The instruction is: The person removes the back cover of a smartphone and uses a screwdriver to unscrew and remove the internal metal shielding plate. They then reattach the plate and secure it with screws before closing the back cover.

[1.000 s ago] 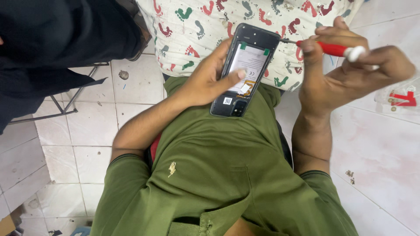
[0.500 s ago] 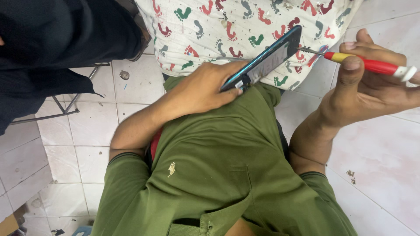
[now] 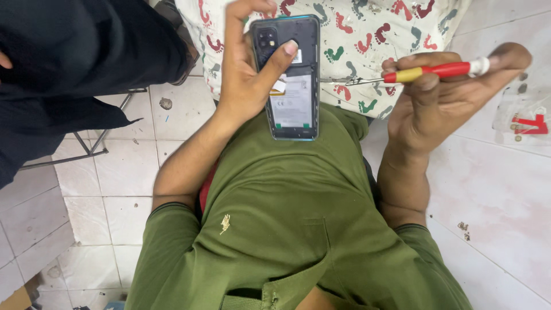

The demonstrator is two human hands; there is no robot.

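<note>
My left hand (image 3: 244, 74) grips a smartphone (image 3: 291, 100) whose back cover is off, so the battery and inner parts show; my thumb presses on its upper middle. The phone stands upright above my green-shirted chest. My right hand (image 3: 436, 109) holds a small screwdriver (image 3: 427, 72) with a red and yellow handle. The screwdriver lies horizontal with its metal tip pointing left, a short way to the right of the phone and not touching it.
A white cloth (image 3: 367, 40) printed with coloured footprints lies behind the phone. A person in black clothing (image 3: 74, 63) is at the upper left beside a metal frame (image 3: 86, 149). White floor tiles (image 3: 499, 189) surround me, with a red mark (image 3: 531, 123) at the right.
My left hand has turned the phone from screen-side through edge-on to its open back facing me. My right hand kept the screwdriver and shifted slightly, its tip now near the phone's right edge.
</note>
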